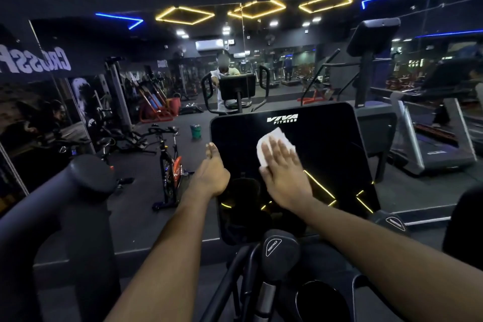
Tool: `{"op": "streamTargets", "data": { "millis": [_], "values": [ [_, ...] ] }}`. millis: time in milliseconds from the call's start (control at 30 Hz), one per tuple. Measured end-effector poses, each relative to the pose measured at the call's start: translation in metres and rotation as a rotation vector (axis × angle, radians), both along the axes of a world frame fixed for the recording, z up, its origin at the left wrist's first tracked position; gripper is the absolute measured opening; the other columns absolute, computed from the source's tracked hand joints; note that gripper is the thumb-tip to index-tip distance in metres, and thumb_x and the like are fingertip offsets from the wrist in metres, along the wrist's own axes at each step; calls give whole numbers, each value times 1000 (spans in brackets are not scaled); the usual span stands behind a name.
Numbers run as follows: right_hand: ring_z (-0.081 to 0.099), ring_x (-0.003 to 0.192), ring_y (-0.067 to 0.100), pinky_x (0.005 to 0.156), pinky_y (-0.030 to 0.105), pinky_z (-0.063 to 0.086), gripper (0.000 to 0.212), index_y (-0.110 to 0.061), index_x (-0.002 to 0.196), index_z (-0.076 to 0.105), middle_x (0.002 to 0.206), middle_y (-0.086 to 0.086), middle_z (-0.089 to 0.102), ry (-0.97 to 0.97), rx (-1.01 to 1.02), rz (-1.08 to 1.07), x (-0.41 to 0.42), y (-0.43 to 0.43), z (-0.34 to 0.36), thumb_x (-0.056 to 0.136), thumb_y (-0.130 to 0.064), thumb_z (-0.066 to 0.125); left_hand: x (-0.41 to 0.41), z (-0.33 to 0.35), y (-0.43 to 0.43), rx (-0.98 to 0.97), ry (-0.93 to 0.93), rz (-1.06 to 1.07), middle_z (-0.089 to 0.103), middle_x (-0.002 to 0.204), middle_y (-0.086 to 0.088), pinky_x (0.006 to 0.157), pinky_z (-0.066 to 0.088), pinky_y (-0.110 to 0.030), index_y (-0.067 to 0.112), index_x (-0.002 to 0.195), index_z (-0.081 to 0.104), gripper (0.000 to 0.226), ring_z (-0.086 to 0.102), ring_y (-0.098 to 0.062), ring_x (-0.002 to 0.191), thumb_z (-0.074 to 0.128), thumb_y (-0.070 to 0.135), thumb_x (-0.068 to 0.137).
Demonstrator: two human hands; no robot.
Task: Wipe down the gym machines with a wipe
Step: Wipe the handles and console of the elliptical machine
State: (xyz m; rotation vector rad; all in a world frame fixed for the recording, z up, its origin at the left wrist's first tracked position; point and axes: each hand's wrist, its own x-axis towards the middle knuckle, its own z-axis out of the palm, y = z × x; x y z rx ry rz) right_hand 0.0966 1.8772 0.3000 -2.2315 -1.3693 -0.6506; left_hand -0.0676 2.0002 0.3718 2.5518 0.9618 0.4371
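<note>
A glossy black console screen [326,154] marked VIVA FITNESS stands in front of me on a cardio machine. My right hand [283,167] lies flat with straight fingers on a white wipe [273,138], pressing it against the upper middle of the screen. My left hand [213,172] grips the screen's left edge, thumb up on the front; its fingers are hidden behind the panel. A round black knob [278,246] labelled RESISTANCE sits below the screen.
A thick black handlebar [78,191] rises at my left. A spin bike [170,165] and a small green bucket [196,131] stand on the dark floor ahead left. A mirror wall ahead reflects a person at the machine. A treadmill [431,144] is at the right.
</note>
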Motion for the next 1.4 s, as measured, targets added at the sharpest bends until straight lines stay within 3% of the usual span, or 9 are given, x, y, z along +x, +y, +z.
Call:
{"op": "streamTargets", "data": {
  "millis": [133, 233, 400, 567, 733, 900, 1067, 1233, 1400],
  "values": [
    [-5, 156, 18, 127, 42, 11, 69, -27, 163, 3, 169, -3, -3, -275, -314, 364, -34, -32, -74, 105, -50, 34, 3, -3, 0, 6, 0, -7, -16, 168, -9, 118, 27, -41, 7, 158, -17, 81, 24, -36, 150, 36, 1, 97],
    [-5, 156, 13, 125, 39, -1, 63, -31, 162, 0, 170, -8, -4, -365, -302, 323, -16, -51, -78, 108, -50, 27, 3, -3, -2, 13, -7, -3, -16, 168, -7, 114, 32, -42, 9, 158, -18, 80, 30, -35, 147, 35, 2, 98],
    [-13, 155, 11, 127, 39, 1, 58, -27, 162, -2, 170, -6, -8, 204, 175, -193, -30, -38, -71, 110, -44, 15, 4, -3, -2, 28, -26, 7, -15, 168, -7, 105, 40, -39, 8, 158, -18, 79, 42, -32, 139, 35, 2, 99],
    [-7, 156, 17, 124, 44, 7, 67, -21, 162, -1, 170, -2, -6, 7, 13, -28, -64, -71, -136, 108, -43, 31, 7, -7, 4, 43, -12, -9, -14, 168, -7, 111, 35, -41, 8, 158, -17, 80, 33, -35, 146, 37, 3, 99],
    [-17, 155, 15, 127, 43, 3, 64, -20, 161, -5, 169, 3, -8, 410, 317, -486, -48, -37, -95, 106, -49, 6, 12, -16, 9, 23, -13, 10, -17, 168, -5, 123, 22, -49, 11, 158, -18, 78, 13, -38, 154, 38, 15, 103],
    [-7, 157, 20, 124, 43, 6, 67, -16, 162, 0, 170, 3, -8, 201, 167, -234, -81, -49, -130, 107, -44, 23, 15, -31, 7, 47, -92, 2, -21, 167, -7, 122, 22, -48, 10, 158, -19, 78, 14, -38, 153, 39, 22, 107],
    [-17, 154, 18, 127, 46, 1, 65, -20, 162, -3, 169, 2, -9, 471, 374, -440, -15, -12, -40, 107, -50, 13, 21, -37, 9, 85, -134, 24, -18, 167, -9, 120, 27, -49, 9, 158, -19, 80, 21, -40, 151, 39, 28, 107],
    [-17, 154, 10, 127, 37, -6, 63, -27, 162, -3, 169, -5, -10, 286, 244, -182, -41, -2, -44, 106, -54, 8, 25, -44, 4, 127, -190, 73, -14, 168, -10, 122, 24, -50, 8, 158, -16, 78, 22, -42, 150, 37, 33, 107],
    [-12, 156, 21, 127, 43, 0, 68, -14, 160, -7, 169, 9, -6, 484, 373, -635, -63, -37, -114, 105, -51, 9, 29, -49, -5, 176, -222, 114, -14, 168, -15, 125, 18, -47, 6, 158, -15, 79, 21, -42, 150, 32, 43, 108]
  ]
}}
